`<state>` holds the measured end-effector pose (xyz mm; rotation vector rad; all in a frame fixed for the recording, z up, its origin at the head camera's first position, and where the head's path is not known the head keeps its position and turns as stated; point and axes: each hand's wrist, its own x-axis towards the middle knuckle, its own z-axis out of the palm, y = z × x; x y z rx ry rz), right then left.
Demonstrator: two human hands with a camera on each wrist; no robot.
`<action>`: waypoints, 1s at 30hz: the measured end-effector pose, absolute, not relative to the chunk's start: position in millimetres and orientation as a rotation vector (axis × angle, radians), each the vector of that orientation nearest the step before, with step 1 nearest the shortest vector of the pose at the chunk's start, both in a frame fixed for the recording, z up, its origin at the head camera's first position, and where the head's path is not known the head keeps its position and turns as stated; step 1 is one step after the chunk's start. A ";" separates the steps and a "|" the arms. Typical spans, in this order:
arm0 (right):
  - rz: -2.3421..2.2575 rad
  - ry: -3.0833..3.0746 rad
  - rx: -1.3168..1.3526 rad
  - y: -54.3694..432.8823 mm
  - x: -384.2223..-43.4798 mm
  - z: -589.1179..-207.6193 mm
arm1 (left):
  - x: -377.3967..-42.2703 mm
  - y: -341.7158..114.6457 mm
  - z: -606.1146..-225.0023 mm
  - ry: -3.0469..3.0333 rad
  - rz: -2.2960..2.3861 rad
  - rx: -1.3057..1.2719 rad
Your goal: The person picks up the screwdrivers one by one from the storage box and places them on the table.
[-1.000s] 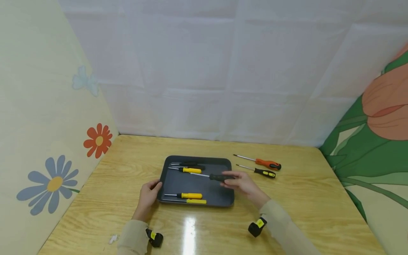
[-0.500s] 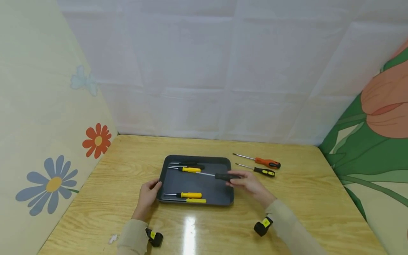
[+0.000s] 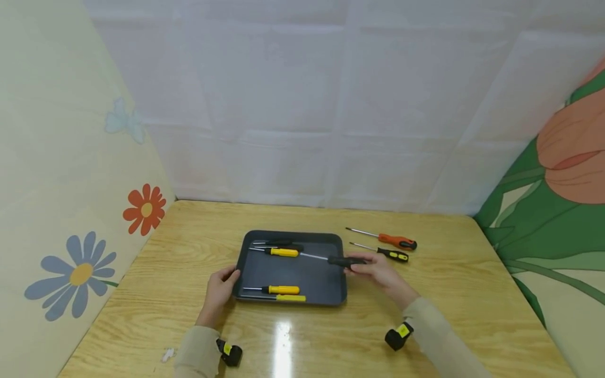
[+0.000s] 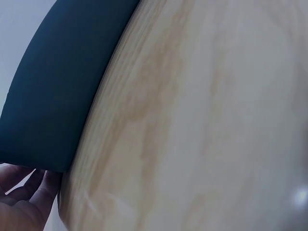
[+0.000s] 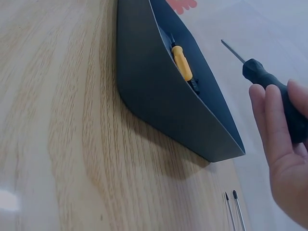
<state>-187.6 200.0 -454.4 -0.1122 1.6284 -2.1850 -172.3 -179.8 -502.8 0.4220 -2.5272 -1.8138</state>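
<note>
My right hand [image 3: 378, 272] holds a black-handled screwdriver [image 3: 347, 261] over the right rim of the dark grey tray [image 3: 321, 283]. Its shaft points left; in the right wrist view this screwdriver [image 5: 257, 72] is raised clear above the rim, fingers and thumb around its handle. At the tray's left side, my left hand [image 3: 221, 287] pinches the rim, thumb on top. The left wrist view shows those fingers [image 4: 45, 195] at the tray's corner. Inside lie two yellow screwdrivers at the front, including one [image 3: 283, 290], plus another yellow screwdriver [image 3: 283, 252] and black ones [image 3: 279, 242] at the back.
Right of the tray, an orange-and-black screwdriver [image 3: 397, 241] and a black-and-yellow screwdriver [image 3: 393, 255] lie on the wooden table [image 3: 449, 283]. A white sheet [image 3: 283, 131] hangs behind the table; flower-patterned cloths flank it left and right.
My right hand has moved to the right with the black screwdriver, from over the tray's right part to its right rim. The left hand and the tray stay put.
</note>
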 end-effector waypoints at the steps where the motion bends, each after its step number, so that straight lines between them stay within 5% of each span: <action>1: -2.193 1.625 -0.102 200.9 -187.7 -454.6 | -172.2 -179.9 -502.8 -2.526 -1.817 0.421; 30: -2.294 1.558 0.000 233.5 -180.6 -454.7 | -173.0 -179.3 -503.6 -2.518 -1.829 0.430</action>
